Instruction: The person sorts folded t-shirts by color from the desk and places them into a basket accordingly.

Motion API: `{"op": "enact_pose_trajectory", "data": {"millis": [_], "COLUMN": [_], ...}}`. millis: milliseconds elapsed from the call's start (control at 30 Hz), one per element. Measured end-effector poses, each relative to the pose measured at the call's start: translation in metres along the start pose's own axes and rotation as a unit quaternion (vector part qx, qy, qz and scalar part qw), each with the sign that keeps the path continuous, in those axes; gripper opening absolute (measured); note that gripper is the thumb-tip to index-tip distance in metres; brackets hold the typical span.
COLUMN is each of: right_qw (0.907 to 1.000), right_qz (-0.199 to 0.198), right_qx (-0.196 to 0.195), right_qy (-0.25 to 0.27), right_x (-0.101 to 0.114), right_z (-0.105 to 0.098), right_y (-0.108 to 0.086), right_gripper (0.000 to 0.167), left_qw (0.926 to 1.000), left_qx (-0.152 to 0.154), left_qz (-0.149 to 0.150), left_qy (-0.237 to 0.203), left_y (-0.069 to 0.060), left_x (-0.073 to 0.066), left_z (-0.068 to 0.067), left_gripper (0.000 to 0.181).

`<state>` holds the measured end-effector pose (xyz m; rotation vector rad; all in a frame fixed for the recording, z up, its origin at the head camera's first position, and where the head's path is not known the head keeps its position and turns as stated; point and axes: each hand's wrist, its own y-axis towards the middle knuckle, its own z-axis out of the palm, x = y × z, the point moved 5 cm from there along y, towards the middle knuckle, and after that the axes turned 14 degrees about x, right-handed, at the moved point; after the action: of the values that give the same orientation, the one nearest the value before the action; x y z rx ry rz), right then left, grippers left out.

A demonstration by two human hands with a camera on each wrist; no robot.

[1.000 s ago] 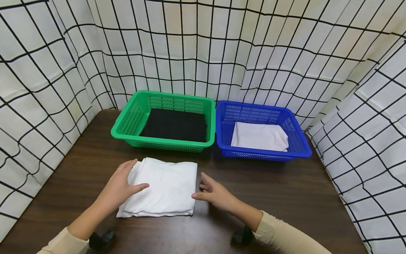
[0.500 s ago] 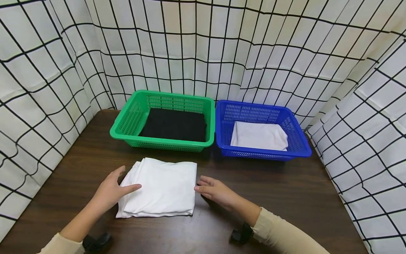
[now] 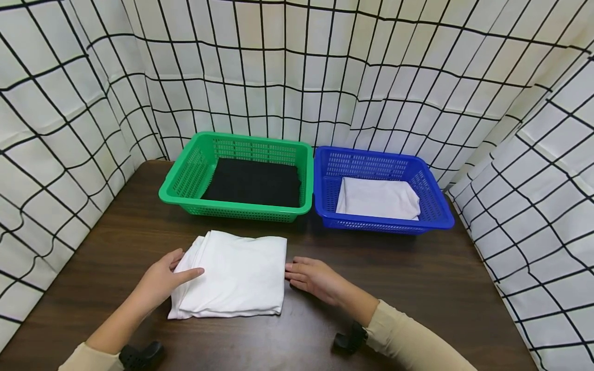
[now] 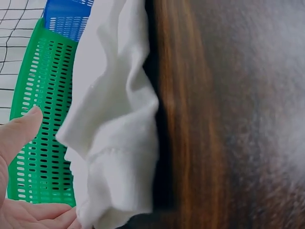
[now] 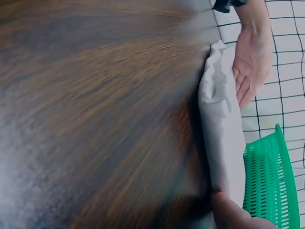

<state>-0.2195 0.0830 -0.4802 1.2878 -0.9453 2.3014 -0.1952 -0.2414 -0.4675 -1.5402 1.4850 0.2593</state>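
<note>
A folded white cloth (image 3: 241, 273) lies flat on the dark wooden table, its layers uneven at the left side. My left hand (image 3: 160, 281) is at that left side, fingers by the edge and the thumb stretched out over the top. In the left wrist view the thumb (image 4: 21, 131) stands apart from the other fingers, whose tips meet the cloth's end. Along the right edge, my right hand (image 3: 317, 281) has its fingers extended, tips at the fabric. The right wrist view has a fingertip (image 5: 219, 195) against the cloth's near edge; the other fingers are hidden there.
Behind the cloth stands a green basket (image 3: 232, 209) holding folded black cloth (image 3: 255, 181). To its right, a blue basket (image 3: 385, 224) holds a folded white cloth (image 3: 378, 198). Grid-patterned white curtains (image 3: 260, 67) enclose the back and sides of the table (image 3: 399, 278).
My left hand has moved leftward and lower, from over the cloth's upper left corner to its left side. The right hand has come in against the right edge. The cloth keeps its shape.
</note>
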Motion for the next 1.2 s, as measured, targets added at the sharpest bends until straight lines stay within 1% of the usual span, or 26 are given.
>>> {"op": "enact_pose_trajectory", "data": {"millis": [133,233,333,500,667,767,867,967,1067,1200], "right_qw": [0.9993,0.9989,0.999,0.9982,0.9969,0.9973,0.9979,0.9983,0.9984,0.9977], "right_qz": [0.005,0.008,0.006,0.005,0.017,0.032,0.044,0.046,0.043,0.041], "right_qx": [-0.015,-0.02,-0.017,-0.018,-0.031,-0.032,-0.026,-0.021,-0.023,-0.039], "right_qy": [0.034,0.042,0.041,0.057,0.07,0.059,0.04,0.029,0.028,0.039], "right_x": [0.0,0.001,0.002,0.0,-0.005,-0.008,-0.01,-0.012,-0.013,-0.015], "right_z": [-0.002,-0.003,-0.003,-0.004,-0.003,-0.001,0.0,0.0,-0.002,-0.003], "right_y": [0.002,0.004,0.006,0.013,0.021,0.025,0.029,0.031,0.033,0.035], "right_gripper": [0.072,0.071,0.064,0.054,0.06,0.061,0.055,0.047,0.041,0.036], "left_qw": [0.9999,0.9996,0.9986,0.9958,0.992,0.9916,0.9925,0.9933,0.9933,0.9924], "left_qx": [0.001,0.007,0.016,0.025,0.034,0.029,0.019,0.014,0.015,0.016], "left_qz": [0.002,-0.006,-0.014,-0.02,-0.02,-0.023,-0.026,-0.025,-0.023,-0.026], "left_qy": [-0.017,-0.029,-0.048,-0.086,-0.12,-0.124,-0.118,-0.112,-0.112,-0.119], "left_y": [0.0,0.0,0.001,0.005,0.009,0.011,0.013,0.014,0.015,0.015], "left_x": [0.001,0.001,0.002,0.006,0.01,0.011,0.012,0.011,0.01,0.011], "left_z": [0.002,0.001,0.001,0.0,0.0,0.0,-0.001,-0.001,-0.002,-0.003], "left_gripper": [0.1,0.1,0.1,0.099,0.094,0.09,0.086,0.083,0.081,0.079]}}
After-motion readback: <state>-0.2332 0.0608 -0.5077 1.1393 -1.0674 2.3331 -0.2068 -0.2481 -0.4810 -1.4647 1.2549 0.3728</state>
